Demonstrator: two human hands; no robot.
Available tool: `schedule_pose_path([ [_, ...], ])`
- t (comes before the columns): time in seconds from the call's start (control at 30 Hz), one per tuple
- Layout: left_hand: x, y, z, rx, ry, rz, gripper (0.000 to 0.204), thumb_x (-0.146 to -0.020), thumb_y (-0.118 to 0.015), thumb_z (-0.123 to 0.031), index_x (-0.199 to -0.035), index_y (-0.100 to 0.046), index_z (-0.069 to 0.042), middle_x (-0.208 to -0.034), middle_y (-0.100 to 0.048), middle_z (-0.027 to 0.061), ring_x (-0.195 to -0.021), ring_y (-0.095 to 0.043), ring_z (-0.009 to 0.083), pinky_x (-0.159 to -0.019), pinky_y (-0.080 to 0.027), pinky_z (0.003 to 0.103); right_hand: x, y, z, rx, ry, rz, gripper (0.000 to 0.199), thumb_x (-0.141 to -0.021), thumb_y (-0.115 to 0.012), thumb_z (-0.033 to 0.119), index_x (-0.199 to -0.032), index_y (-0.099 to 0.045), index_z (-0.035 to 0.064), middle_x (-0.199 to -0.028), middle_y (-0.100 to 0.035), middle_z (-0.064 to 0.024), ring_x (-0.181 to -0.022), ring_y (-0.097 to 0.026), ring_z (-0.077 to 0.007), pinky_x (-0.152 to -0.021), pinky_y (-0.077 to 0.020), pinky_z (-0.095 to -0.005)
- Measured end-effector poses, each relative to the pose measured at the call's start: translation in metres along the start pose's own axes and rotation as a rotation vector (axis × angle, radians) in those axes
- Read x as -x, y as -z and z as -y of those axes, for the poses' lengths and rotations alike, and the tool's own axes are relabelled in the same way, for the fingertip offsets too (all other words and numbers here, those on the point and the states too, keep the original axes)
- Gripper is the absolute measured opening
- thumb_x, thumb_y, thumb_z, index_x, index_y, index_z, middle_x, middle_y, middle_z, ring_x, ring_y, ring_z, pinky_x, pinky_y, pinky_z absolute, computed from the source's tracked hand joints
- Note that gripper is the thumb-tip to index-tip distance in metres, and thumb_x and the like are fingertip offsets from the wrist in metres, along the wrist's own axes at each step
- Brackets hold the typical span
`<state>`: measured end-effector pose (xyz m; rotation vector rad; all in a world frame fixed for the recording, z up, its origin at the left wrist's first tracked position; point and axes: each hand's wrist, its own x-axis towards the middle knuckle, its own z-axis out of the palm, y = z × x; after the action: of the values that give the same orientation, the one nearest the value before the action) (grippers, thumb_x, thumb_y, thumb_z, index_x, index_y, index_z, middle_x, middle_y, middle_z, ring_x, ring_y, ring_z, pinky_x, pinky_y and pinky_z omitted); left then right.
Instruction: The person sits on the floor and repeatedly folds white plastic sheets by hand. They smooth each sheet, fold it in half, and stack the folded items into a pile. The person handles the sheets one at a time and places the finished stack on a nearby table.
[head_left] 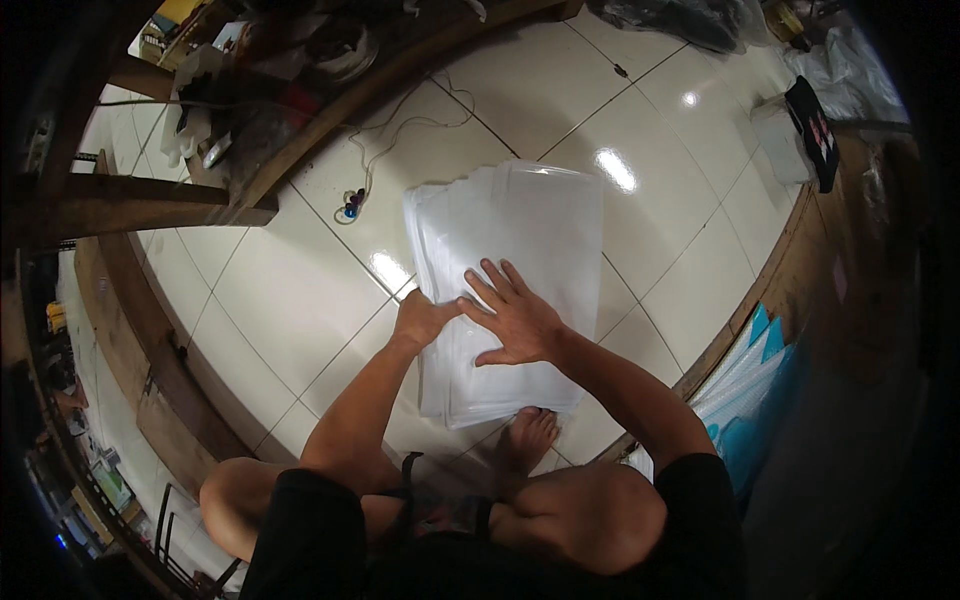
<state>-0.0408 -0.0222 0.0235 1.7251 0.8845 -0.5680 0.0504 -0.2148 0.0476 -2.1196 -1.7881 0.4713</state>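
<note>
A loosely fanned stack of clear, whitish plastic sheets or bags lies on the tiled floor in front of me. My right hand rests on top with its fingers spread flat, holding nothing. At the stack's left edge is my left hand. Its thumb lies across the upper sheets, its tip close to the right hand's fingers, while the other fingers are mostly hidden at the edge and seem to grip it. My bare foot touches the stack's near edge.
Thin pale cord with small dark and blue beads lies left of the stack. A wooden frame crosses the upper left. Blue and clear plastic packaging leans at the right, and a white container with a dark cloth stands farther back.
</note>
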Motion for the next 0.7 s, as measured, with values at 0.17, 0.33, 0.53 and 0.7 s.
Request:
schedule_pose_path([
  [0.17,0.01,0.004,-0.009,0.13,0.006,0.054,0.052,-0.073,-0.075,-0.036,-0.097,-0.066,0.008,-0.087,-0.068,0.0175,-0.076,-0.067,0.0236,-0.066,-0.053,0.035,0.004,-0.003,-0.006,0.018,0.0,-0.015,0.091,-0.073,-0.058,0.067,-0.138,-0.039,0.006,-0.147,-0.028,-0.0213,-0.137,-0.021,-0.0405,-0.114,-0.013,-0.0538],
  [0.33,0.014,0.005,-0.011,0.287,-0.172,0.214,0.057,-0.076,-0.075,-0.026,-0.12,-0.054,0.003,-0.109,-0.063,0.0157,-0.097,-0.062,0.0197,-0.082,-0.05,0.032,-0.013,-0.012,0.001,0.025,0.013,-0.045,0.093,-0.076,-0.053,0.069,-0.141,-0.035,0.0041,-0.148,-0.026,-0.022,-0.139,-0.019,-0.0377,-0.115,-0.0104,-0.0515],
  [0.53,0.009,-0.008,-0.009,-0.153,-0.246,0.039,0.054,-0.074,-0.076,-0.024,-0.119,-0.056,-0.002,-0.107,-0.065,0.0136,-0.097,-0.063,0.0242,-0.084,-0.049,0.034,-0.013,-0.016,0.002,-0.001,0.012,-0.088,0.093,-0.076,-0.055,0.068,-0.139,-0.037,0.0024,-0.147,-0.027,-0.0215,-0.139,-0.019,-0.0377,-0.115,-0.0117,-0.0504],
  [0.7,0.014,-0.009,-0.012,-0.092,-0.227,-0.011,0.054,-0.07,-0.079,-0.027,-0.114,-0.059,-0.003,-0.101,-0.067,0.0125,-0.094,-0.064,0.0265,-0.083,-0.05,0.035,0.004,-0.005,-0.004,-0.026,0.004,-0.022,0.091,-0.074,-0.06,0.064,-0.138,-0.038,0.0036,-0.148,-0.028,-0.0185,-0.139,-0.02,-0.0379,-0.115,-0.0128,-0.0511],
])
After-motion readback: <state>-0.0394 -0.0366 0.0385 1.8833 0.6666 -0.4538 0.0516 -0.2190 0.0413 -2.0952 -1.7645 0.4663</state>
